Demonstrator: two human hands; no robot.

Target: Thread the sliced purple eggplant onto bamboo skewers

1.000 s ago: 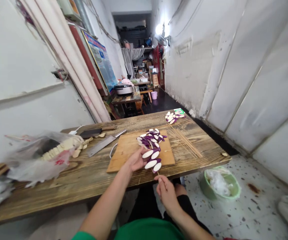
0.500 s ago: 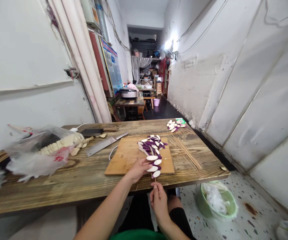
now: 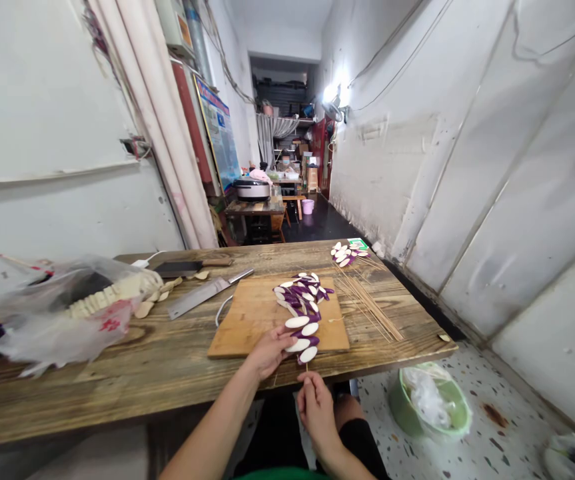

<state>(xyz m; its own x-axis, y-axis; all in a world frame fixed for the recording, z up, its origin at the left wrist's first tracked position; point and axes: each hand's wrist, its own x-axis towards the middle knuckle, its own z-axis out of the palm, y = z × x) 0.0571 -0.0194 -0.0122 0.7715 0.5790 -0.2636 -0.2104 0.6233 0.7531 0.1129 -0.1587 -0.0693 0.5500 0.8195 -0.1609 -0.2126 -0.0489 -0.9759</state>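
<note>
My left hand [image 3: 268, 351] is closed around the side of a string of white, purple-edged eggplant slices [image 3: 298, 345] at the near edge of the cutting board [image 3: 240, 320]. Thumb and fingers pinch the slices near the lower end. Just below them, my right hand [image 3: 316, 403] is closed with its fingertips on the bare end of a thin bamboo skewer [image 3: 307, 367], which runs up into the slices. Farther up the board lies a pile of loose eggplant slices [image 3: 303, 291], right beyond the string.
Bamboo skewers [image 3: 370, 307] lie right of the board, with skewered eggplant [image 3: 343, 254] behind. To the left are a cleaver [image 3: 202, 296], a dark-bladed knife [image 3: 177, 268] and a plastic bag [image 3: 67, 333] with pale slices. A green bin [image 3: 402, 407] stands on the floor.
The view has shifted slightly. Both hands keep their grips, and the eggplant string sits a little lower and farther left in the picture.
</note>
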